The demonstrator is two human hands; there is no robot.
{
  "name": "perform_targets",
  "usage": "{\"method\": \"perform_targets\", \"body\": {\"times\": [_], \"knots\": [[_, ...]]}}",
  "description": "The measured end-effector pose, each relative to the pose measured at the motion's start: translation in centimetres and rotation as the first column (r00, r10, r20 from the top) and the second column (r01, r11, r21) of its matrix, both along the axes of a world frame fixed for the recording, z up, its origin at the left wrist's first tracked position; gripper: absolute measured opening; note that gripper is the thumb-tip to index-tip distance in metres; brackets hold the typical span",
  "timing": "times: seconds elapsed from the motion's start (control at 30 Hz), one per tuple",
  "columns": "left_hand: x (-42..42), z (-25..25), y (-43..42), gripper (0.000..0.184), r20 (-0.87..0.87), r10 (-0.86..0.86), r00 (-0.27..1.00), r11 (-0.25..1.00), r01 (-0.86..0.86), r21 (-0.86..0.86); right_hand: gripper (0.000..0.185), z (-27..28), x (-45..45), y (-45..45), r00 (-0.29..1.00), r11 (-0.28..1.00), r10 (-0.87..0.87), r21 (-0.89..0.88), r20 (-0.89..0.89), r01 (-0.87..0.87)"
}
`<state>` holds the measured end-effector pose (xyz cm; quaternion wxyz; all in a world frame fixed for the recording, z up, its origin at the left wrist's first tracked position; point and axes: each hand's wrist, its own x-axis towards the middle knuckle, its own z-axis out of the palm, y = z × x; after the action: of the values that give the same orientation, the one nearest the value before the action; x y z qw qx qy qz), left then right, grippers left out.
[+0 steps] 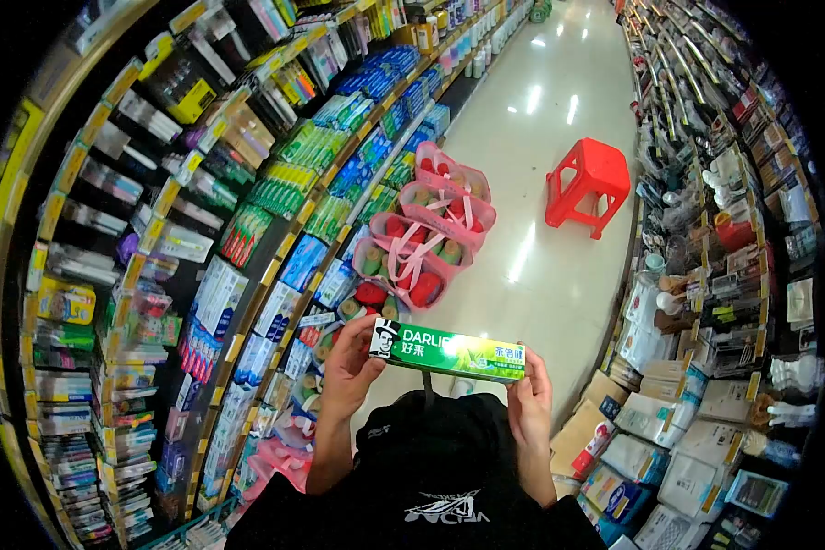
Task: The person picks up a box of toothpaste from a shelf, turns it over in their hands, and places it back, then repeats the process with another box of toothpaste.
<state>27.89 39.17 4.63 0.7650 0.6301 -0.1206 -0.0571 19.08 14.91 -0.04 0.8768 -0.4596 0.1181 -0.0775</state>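
A green toothpaste box (449,351) marked DARLIE is held level in front of my chest. My left hand (346,367) grips its left end, near the printed hat figure. On the right end, the fingers of my right hand (530,392) are closed around the box's edge. Its long printed face is turned up toward me, and the underside is hidden.
Shelves of boxed toothpaste (293,170) and hanging toothbrushes (147,119) line the left. Pink bags (449,266) with red and green items stand on the floor beside them. A red plastic stool (591,179) stands in the aisle. Packed shelves (697,302) run along the right.
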Motion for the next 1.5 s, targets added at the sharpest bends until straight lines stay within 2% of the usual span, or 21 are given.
{"method": "perform_targets", "body": {"times": [0.1, 0.2, 0.3, 0.43, 0.5, 0.6, 0.7, 0.77, 0.8, 0.9, 0.93, 1.0, 1.03, 1.07, 1.17, 1.2, 1.3, 1.33, 1.43, 1.47, 1.5], "knots": [[2.0, -1.4, -2.8, 0.051, -0.152, -0.008, 0.988, 1.000, 0.012, 0.025, 0.059, 0.6, 2.2, -3.2, 0.998, 0.991, -0.058, -0.116, 0.038, 0.062], [3.0, -3.2, -6.0, 0.051, -0.290, 0.033, 0.957, 0.999, -0.022, 0.042, 0.056, 0.9, 4.6, -6.4, 0.997, 0.954, -0.037, -0.294, 0.075, 0.057], [4.0, -3.4, -8.7, 0.052, -0.413, 0.046, 0.910, 0.999, -0.031, 0.043, 0.053, -0.1, 7.3, -9.1, 0.994, 0.931, -0.007, -0.363, 0.105, 0.045], [6.1, -3.5, -10.2, 0.054, -0.398, 0.076, 0.914, 0.996, -0.048, 0.080, 0.052, 0.5, 11.2, -11.1, 0.997, 0.960, 0.069, -0.276, 0.038, -0.056], [7.7, -3.5, -10.4, 0.053, -0.367, 0.074, 0.927, 0.996, -0.053, 0.067, 0.053, 0.2, 13.7, -12.1, 0.977, 0.933, 0.153, -0.349, 0.149, -0.093], [10.4, -4.1, -10.8, 0.055, -0.344, 0.094, 0.934, 0.995, -0.079, 0.056, 0.053, 0.1, 16.9, -12.8, 0.967, 0.944, 0.203, -0.294, 0.156, -0.151], [14.1, -4.7, -11.4, 0.056, -0.295, 0.107, 0.949, 0.994, -0.099, 0.043, 0.053, 0.7, 20.6, -13.0, 0.962, 0.939, 0.198, -0.319, 0.188, -0.130], [16.5, -4.3, -12.2, 0.056, -0.283, 0.117, 0.952, 0.993, -0.115, 0.022, 0.054, 2.2, 22.8, -12.6, 0.973, 0.946, 0.185, -0.294, 0.135, -0.139], [17.5, -4.2, -12.5, 0.054, -0.252, 0.181, 0.951, 0.983, -0.166, 0.081, 0.054, 3.0, 24.4, -12.7, 0.975, 0.947, 0.186, -0.288, 0.121, -0.145], [20.7, -4.3, -12.5, 0.053, -0.239, 0.246, 0.939, 0.969, -0.243, 0.042, 0.053, 1.5, 28.7, -13.8, 0.933, 0.900, 0.308, -0.374, 0.188, -0.222], [21.7, -4.5, -12.5, 0.051, -0.244, 0.284, 0.927, 0.957, -0.292, 0.004, 0.052, 1.6, 29.9, -13.7, 0.937, 0.899, 0.314, -0.364, 0.152, -0.242], [23.3, -6.7, -11.7, 0.051, -0.202, 0.354, 0.913, 0.935, -0.340, 0.103, 0.051, 2.3, 32.9, -12.9, 0.937, 0.894, 0.338, -0.342, 0.089, -0.290], [24.2, -7.8, -11.3, 0.051, -0.176, 0.397, 0.901, 0.915, -0.374, 0.151, 0.052, 2.1, 34.5, -12.7, 0.927, 0.871, 0.372, -0.363, 0.049, -0.330], [24.9, -6.0, -11.5, 0.050, -0.261, 0.398, 0.880, 0.915, -0.400, 0.047, 0.052, 1.7, 35.5, -12.7, 0.913, 0.844, 0.407, -0.381, -0.006, -0.379], [26.9, -8.7, -10.4, 0.050, -0.135, 0.457, 0.879, 0.889, -0.447, 0.098, 0.053, -0.1, 39.5, -11.9, 0.865, 0.771, 0.496, -0.419, -0.079, -0.480], [27.5, -6.5, -10.5, 0.051, -0.264, 0.439, 0.859, 0.893, -0.449, 0.022, 0.054, -0.9, 41.1, -11.4, 0.851, 0.742, 0.517, -0.447, -0.095, -0.500], [28.4, -8.3, -9.7, 0.053, -0.108, 0.520, 0.848, 0.854, -0.512, 0.093, 0.055, -2.7, 44.2, -9.6, 0.805, 0.655, 0.570, -0.499, -0.166, -0.567], [28.1, -7.4, -9.3, 0.057, -0.210, 0.493, 0.844, 0.870, -0.475, 0.129, 0.055, -3.1, 45.1, -8.9, 0.786, 0.632, 0.590, -0.502, -0.182, -0.591], [28.4, -10.5, -8.7, 0.061, -0.119, 0.629, 0.768, 0.772, -0.600, 0.208, 0.059, -4.0, 47.7, -5.6, 0.713, 0.570, 0.678, -0.482, -0.182, -0.665], [28.6, -12.0, -8.8, 0.063, -0.034, 0.705, 0.709, 0.694, -0.678, 0.240, 0.060, -4.6, 48.2, -4.6, 0.686, 0.554, 0.709, -0.472, -0.163, -0.686], [28.5, -12.5, -8.8, 0.063, -0.101, 0.720, 0.686, 0.690, -0.693, 0.210, 0.062, -5.5, 48.7, -4.2, 0.658, 0.539, 0.739, -0.461, -0.143, -0.705]]}}
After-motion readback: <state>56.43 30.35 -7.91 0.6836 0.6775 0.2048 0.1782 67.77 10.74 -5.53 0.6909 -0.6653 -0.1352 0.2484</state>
